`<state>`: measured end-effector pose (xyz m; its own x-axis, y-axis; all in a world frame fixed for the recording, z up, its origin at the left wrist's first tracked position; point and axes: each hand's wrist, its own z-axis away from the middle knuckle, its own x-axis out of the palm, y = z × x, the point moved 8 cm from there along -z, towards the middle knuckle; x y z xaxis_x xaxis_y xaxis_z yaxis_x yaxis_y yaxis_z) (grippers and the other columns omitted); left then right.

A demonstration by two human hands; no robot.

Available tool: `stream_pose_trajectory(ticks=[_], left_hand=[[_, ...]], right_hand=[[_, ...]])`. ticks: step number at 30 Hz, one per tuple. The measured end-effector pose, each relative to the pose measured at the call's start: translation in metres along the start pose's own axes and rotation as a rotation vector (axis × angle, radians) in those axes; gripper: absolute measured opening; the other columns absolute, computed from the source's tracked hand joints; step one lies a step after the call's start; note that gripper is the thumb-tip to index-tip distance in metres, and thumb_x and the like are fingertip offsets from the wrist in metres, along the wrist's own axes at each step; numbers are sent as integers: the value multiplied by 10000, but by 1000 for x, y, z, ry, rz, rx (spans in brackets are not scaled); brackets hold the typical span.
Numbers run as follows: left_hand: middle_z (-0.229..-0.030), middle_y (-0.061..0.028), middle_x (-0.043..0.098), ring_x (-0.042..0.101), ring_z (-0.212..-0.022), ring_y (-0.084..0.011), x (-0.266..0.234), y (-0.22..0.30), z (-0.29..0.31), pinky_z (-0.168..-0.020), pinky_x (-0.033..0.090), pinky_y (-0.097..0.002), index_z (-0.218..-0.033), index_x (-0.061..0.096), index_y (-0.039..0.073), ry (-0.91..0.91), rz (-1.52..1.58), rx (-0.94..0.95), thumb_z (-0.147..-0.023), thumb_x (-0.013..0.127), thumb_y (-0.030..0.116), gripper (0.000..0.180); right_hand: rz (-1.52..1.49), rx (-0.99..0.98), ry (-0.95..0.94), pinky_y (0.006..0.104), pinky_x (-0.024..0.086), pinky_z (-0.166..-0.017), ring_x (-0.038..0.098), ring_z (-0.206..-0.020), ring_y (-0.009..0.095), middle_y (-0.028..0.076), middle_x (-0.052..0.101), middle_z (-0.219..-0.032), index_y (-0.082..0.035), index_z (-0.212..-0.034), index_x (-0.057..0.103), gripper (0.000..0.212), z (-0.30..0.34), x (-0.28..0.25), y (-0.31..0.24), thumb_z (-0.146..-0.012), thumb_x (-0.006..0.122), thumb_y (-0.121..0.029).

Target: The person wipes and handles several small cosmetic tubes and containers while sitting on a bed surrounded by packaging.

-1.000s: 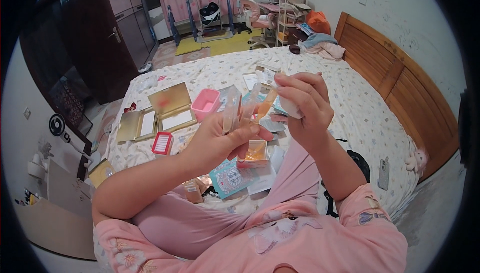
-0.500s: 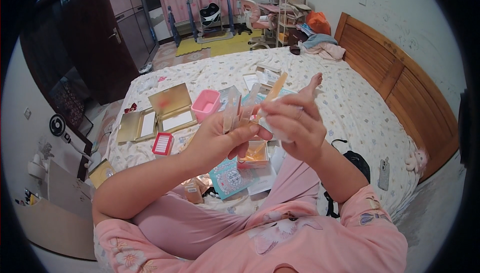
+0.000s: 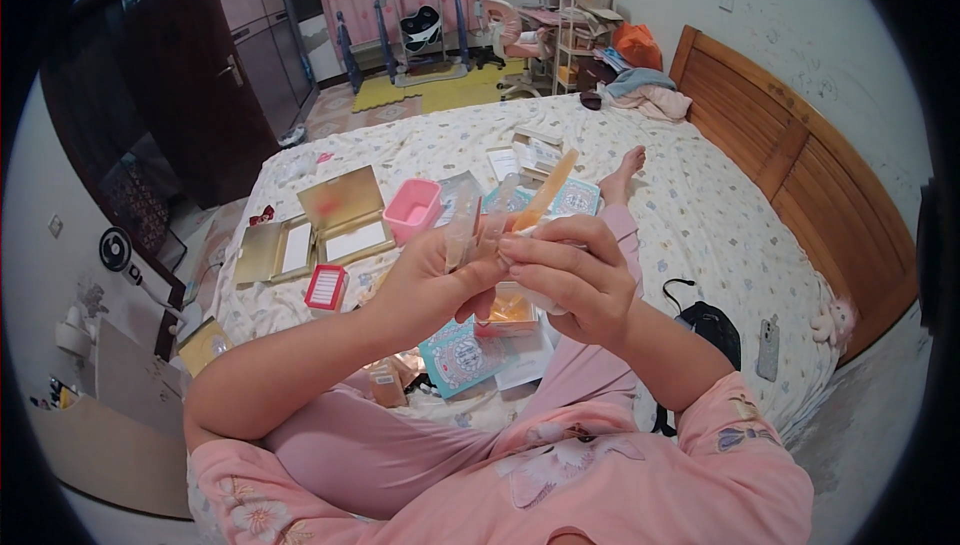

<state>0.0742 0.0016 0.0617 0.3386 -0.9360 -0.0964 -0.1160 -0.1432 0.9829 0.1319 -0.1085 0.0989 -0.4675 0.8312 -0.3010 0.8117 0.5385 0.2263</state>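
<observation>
In front of my chest my left hand (image 3: pixel 425 270) is closed round several slender, clear plastic-looking pieces (image 3: pixel 462 220) that stick up past its fingers. My right hand (image 3: pixel 585 265) meets it fingertip to fingertip, pinching a crumpled white tissue (image 3: pixel 542 299). A long, flat, amber-coloured stick (image 3: pixel 548 190) slants up and to the right from where the hands meet. Its lower end is hidden by my fingers, so which hand grips it is unclear. Just below the hands sits a small box (image 3: pixel 512 325) with amber pieces inside.
Gold cases (image 3: pixel 340 200) lie open on the bed at the left, beside a pink bin (image 3: pixel 411 210) and a small red box (image 3: pixel 326 287). Teal printed packets (image 3: pixel 465 357) lie before my legs. A black bag (image 3: pixel 708 330) and a phone (image 3: pixel 767 349) rest at the right.
My right hand has moved left and down with the tissue, closing up against my left fingertips. The left hand has barely moved.
</observation>
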Motion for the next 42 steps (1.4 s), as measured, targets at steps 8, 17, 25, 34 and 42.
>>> stream_pose_trajectory(ticks=[8,17,25,34,42], left_hand=[[-804,-99,611,463,-468,-80,3,9,-2,-404,349,-200,-1224,423,32,31,104,7,-874,501,137,374],[-844,-111,621,461,-466,-77,9,9,0,-405,353,-193,-1246,402,22,-24,7,-4,-886,472,118,379],[-847,-30,616,443,-513,-37,21,7,-13,-446,350,-164,-1211,449,48,-72,88,-48,-887,492,176,351],[-856,-27,614,446,-544,-39,61,15,-30,-492,370,-179,-1202,460,50,-60,182,-193,-860,509,130,354],[-824,-28,610,465,-555,-41,54,1,-32,-500,372,-177,-1182,470,41,-22,193,-98,-854,528,131,344]], right_hand=[[165,-5,77,300,454,-679,546,-809,232,75,633,-946,-35,-831,597,237,-12,-18,22,-598,604,10],[127,109,107,299,454,-683,547,-820,244,79,632,-969,-33,-853,597,256,-1,-18,27,-603,604,22],[69,-9,57,288,430,-662,551,-811,207,76,631,-960,-26,-811,598,223,5,-23,4,-603,638,-94],[210,199,151,328,449,-731,548,-818,258,83,632,-972,-33,-851,589,297,15,-84,47,-575,585,76],[41,213,96,301,445,-698,542,-810,247,70,632,-965,-36,-832,595,260,20,-58,16,-584,609,42]])
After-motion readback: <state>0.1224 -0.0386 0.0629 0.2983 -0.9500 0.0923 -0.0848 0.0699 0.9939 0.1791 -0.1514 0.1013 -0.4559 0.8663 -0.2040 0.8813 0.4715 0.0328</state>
